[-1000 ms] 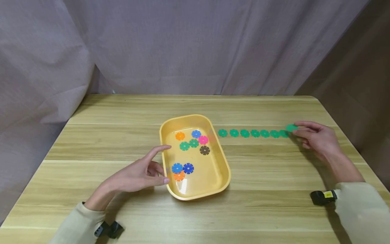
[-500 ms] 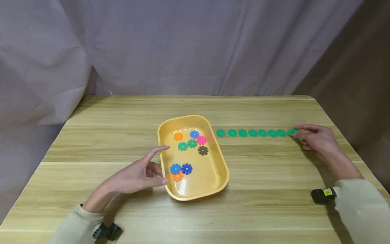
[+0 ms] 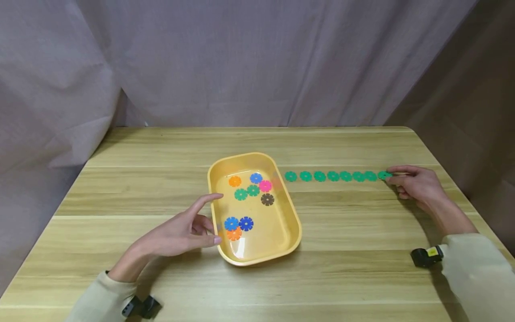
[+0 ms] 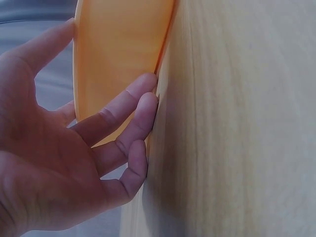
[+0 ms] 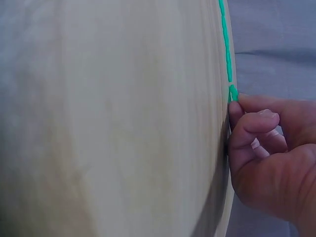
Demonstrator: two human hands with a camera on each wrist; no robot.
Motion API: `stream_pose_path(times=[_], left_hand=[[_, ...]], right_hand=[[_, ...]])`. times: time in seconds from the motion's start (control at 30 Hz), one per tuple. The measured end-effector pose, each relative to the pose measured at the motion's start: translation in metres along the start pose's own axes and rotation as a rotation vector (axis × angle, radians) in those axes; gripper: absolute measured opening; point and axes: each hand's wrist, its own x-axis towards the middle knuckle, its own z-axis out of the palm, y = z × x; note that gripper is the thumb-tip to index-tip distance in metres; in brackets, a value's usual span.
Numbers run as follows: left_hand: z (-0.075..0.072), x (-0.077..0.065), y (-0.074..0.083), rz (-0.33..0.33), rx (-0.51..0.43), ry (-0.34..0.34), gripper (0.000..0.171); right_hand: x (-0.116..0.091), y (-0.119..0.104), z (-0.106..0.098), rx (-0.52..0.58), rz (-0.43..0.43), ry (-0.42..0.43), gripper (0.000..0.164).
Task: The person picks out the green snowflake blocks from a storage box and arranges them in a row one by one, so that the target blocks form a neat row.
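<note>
My right hand pinches a green notched plastic disc between thumb and finger, at the right end of a row of matching green discs on the table. In the right wrist view this disc tilts up beside the flat row. My left hand holds the near-left side of a yellow tray, index finger and thumb at its rim. The other fingers bend against the tray's outer wall, low by the tabletop, in the left wrist view.
Inside the tray lie loose discs: an orange disc, a pink disc, a brown disc, a dark blue disc and several others. The wooden table ends at a grey curtain behind.
My right hand has lowered the green disc from over the row's end to the table beside the last one, then shifted slightly left. My left hand has stayed at the tray.
</note>
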Motion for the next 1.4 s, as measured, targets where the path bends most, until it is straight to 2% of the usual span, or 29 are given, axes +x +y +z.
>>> stream_pose_path(times=[0.17, 0.33, 0.43, 0.57, 0.7, 0.87, 1.03, 1.2, 1.4], left_hand=[[0.0, 0.0, 0.0, 0.0, 0.003, 0.002, 0.09], [0.0, 0.0, 0.0, 0.002, 0.001, -0.001, 0.09], [0.0, 0.0, 0.001, 0.001, 0.002, -0.001, 0.09], [0.0, 0.0, 0.001, -0.006, 0.005, 0.002, 0.091], [0.0, 0.0, 0.001, -0.011, 0.007, 0.002, 0.091], [0.0, 0.0, 0.001, -0.015, 0.01, 0.006, 0.091], [0.001, 0.0, 0.001, -0.017, 0.007, 0.012, 0.091], [0.002, 0.0, 0.003, -0.022, 0.005, 0.019, 0.091], [0.004, 0.002, 0.005, -0.022, 0.006, 0.027, 0.091]], right_hand=[[0.0, 0.0, -0.001, 0.013, -0.002, -0.007, 0.039], [-0.005, -0.01, 0.002, -0.069, -0.047, 0.054, 0.033], [-0.01, -0.026, 0.008, -0.114, -0.09, 0.083, 0.027], [-0.02, -0.056, 0.025, -0.156, -0.168, 0.073, 0.021], [-0.033, -0.087, 0.049, -0.18, -0.243, 0.025, 0.019], [-0.048, -0.119, 0.089, -0.207, -0.289, -0.066, 0.015], [-0.059, -0.145, 0.135, -0.244, -0.343, -0.222, 0.03], [-0.063, -0.159, 0.181, -0.28, -0.399, -0.359, 0.027], [-0.063, -0.159, 0.227, -0.376, -0.48, -0.478, 0.027]])
